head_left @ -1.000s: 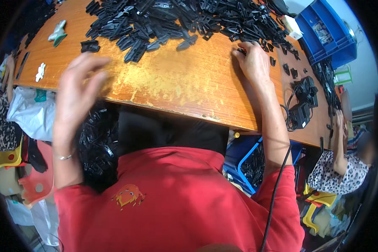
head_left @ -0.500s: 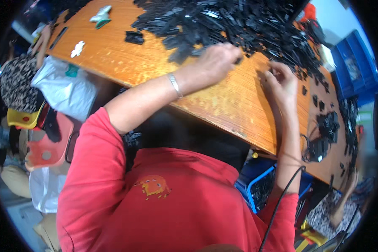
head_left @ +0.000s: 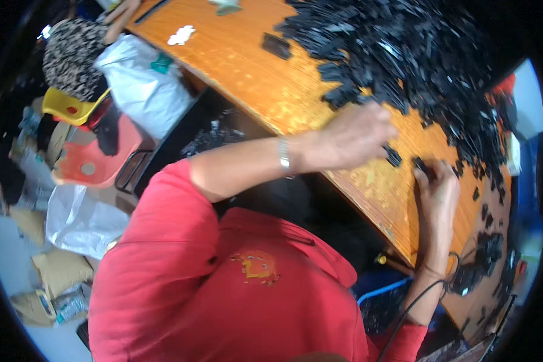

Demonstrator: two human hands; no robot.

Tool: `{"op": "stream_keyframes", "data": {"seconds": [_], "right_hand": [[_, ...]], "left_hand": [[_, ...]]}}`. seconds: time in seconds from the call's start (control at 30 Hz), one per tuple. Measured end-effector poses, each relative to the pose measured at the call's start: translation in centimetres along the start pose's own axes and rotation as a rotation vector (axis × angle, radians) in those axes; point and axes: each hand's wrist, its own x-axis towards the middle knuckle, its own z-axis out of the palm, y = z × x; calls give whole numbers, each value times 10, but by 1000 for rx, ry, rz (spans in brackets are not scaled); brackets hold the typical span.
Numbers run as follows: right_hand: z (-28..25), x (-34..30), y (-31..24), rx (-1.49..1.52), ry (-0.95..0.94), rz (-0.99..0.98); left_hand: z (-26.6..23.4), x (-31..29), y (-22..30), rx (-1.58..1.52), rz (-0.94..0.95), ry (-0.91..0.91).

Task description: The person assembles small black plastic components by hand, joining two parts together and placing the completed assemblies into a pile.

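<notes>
My left hand (head_left: 362,136), with a silver-coloured bracelet at the wrist, is over the table in front of the black heap. Its fingers are curled and somewhat blurred. A small black plastic piece (head_left: 393,157) shows at the underside of its fingertips, seemingly pinched there. To the right, my right hand (head_left: 438,184) is low at the tabletop, thumb and forefinger closed on another small black piece (head_left: 420,163). Beyond both hands spreads a large heap of flat black plastic pieces (head_left: 398,54). One dark flat piece (head_left: 276,46) lies apart, left of the heap.
The orange-brown wooden table (head_left: 247,66) has a worn front edge. White scraps (head_left: 181,35) lie at its far left. Loose black pieces (head_left: 485,214) are scattered at the right. A black cable (head_left: 413,304) crosses my right forearm. A white bag (head_left: 142,81) and another person's patterned sleeve (head_left: 75,57) are at left.
The view has turned, shifting the table and heap rightward. My two hands are closer together now. My left hand has come away from the heap's edge toward the right hand.
</notes>
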Motion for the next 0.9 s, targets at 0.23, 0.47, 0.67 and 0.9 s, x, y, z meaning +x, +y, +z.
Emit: {"op": "stream_keyframes", "data": {"seconds": [0.23, 0.47, 0.67, 0.9], "right_hand": [[24, 7, -23, 326, 86, -108], [26, 6, -16, 365, 23, -99], [28, 19, -34, 272, 53, -288], [27, 6, -31, 413, -104, -258]], "left_hand": [[-5, -13, -12, -55, -59, 19], [-1, -10, -13, -71, -62, 15], [1, -5, -11, -168, -14, -8], [-24, -26, 11, -134, -106, -103]]}}
